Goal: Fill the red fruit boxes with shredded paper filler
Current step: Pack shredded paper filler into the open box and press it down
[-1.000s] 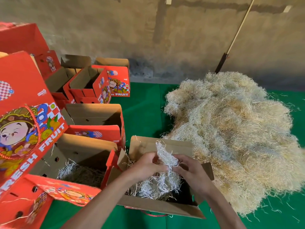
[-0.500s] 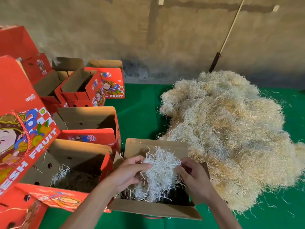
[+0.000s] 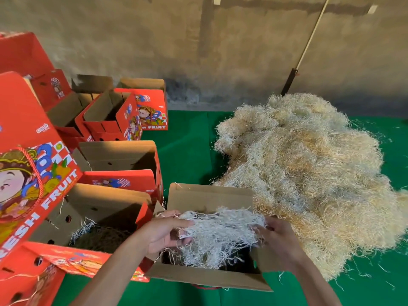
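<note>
- Bottom of open box [image 3: 205,278] hidden under filler & dark shadow; can't see how full.
- Left-edge red box [image 3: 33,151] cut off by frame; print partly legible.
- Neighbour box [image 3: 106,208] has some filler low inside, dim.
- Wad of shredded paper [image 3: 220,233] stretched btwn both hands, over the open box mouth.
- Left hand [image 3: 163,235]: fingers curled, pinching wad's left end.
- Right hand [image 3: 278,244]: fingers curled into wad's right end; tips buried in strands.
- Big filler pile [image 3: 309,173] on green surface [image 3: 187,155], right of box, touching it.
</note>
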